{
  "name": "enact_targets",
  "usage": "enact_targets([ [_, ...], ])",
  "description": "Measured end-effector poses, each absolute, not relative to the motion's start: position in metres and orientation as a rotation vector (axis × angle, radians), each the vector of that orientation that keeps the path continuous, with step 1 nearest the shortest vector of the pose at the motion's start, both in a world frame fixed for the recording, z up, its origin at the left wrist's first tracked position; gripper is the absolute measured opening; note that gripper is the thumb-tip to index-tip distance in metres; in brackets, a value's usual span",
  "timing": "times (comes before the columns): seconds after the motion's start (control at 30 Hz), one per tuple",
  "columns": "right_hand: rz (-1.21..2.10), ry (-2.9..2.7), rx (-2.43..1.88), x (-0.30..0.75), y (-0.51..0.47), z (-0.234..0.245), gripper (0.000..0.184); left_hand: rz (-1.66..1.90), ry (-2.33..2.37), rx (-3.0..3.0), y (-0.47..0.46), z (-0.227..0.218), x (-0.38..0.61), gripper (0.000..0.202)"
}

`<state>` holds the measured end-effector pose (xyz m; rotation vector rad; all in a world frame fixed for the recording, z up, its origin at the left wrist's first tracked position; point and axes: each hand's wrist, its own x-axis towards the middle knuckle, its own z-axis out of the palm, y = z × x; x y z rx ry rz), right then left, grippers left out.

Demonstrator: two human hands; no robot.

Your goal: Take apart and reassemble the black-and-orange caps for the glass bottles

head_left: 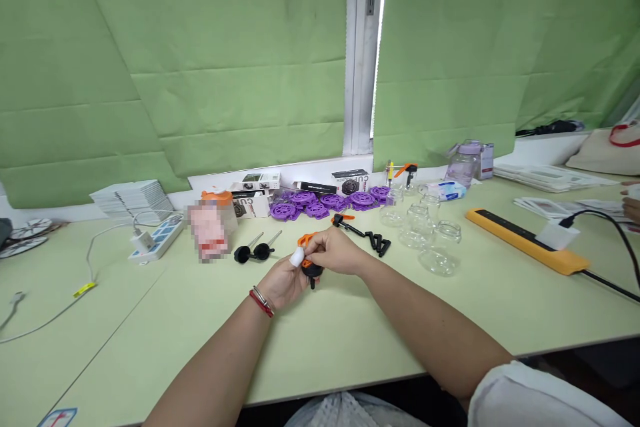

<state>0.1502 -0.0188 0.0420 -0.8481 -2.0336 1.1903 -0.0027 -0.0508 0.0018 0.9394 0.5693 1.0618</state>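
Observation:
My left hand [289,282], with a white cover on its thumb, is closed around an orange-and-black part [313,269] with a round black body and a short black stem pointing down. My right hand [334,252] pinches the same part from above, and its fingers hide much of the orange top. To the left lie two black round pieces with thin metal rods [255,251]. Behind my right hand rests a similar orange-and-black piece with a black shaft [349,224]. Several short black handles [377,243] lie to its right.
Several clear glass jars [440,261] stand to the right. Purple wheel-shaped pieces [325,203] and boxes [254,205] line the wall. Power strips lie left [159,238] and right [525,242]; a white cable [90,253] crosses the left side. Another person's hand [631,203] shows at far right.

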Motion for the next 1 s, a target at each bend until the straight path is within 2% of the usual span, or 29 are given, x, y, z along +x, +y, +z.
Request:
enact_targets([
  [0.1,0.963,-2.278,-0.742,0.157,-0.019,0.05,0.008,1.069,0.558,0.944,-0.05,0.001,-0.004,0.041],
  [0.2,0.649,-2.5,-0.665,0.162,-0.021,0.057,0.032,1.09,0.541,0.923,-0.048,-0.001,-0.005,0.041],
  [0.27,0.46,-2.588,-0.63,0.163,-0.022,0.06,0.039,1.119,0.518,0.912,-0.047,-0.001,-0.006,0.039],
  [0.37,0.318,-2.626,-0.604,0.163,-0.023,0.06,0.031,1.137,0.524,0.947,-0.048,0.0,-0.007,0.035],
  [0.53,0.225,-2.684,-0.577,0.162,-0.023,0.06,0.036,1.042,0.627,1.24,-0.053,0.01,-0.005,0.037],
  [0.67,0.18,-2.765,-0.574,0.159,-0.022,0.064,0.03,1.023,0.803,1.462,-0.056,0.015,-0.002,0.034],
  [0.83,0.061,-2.873,-0.533,0.151,-0.02,0.064,0.019,1.013,0.916,1.482,-0.053,0.008,-0.004,0.016],
  [1.0,-0.025,-2.925,-0.508,0.15,-0.016,0.055,0.024,1.016,0.889,1.427,-0.052,0.004,-0.003,0.021],
])
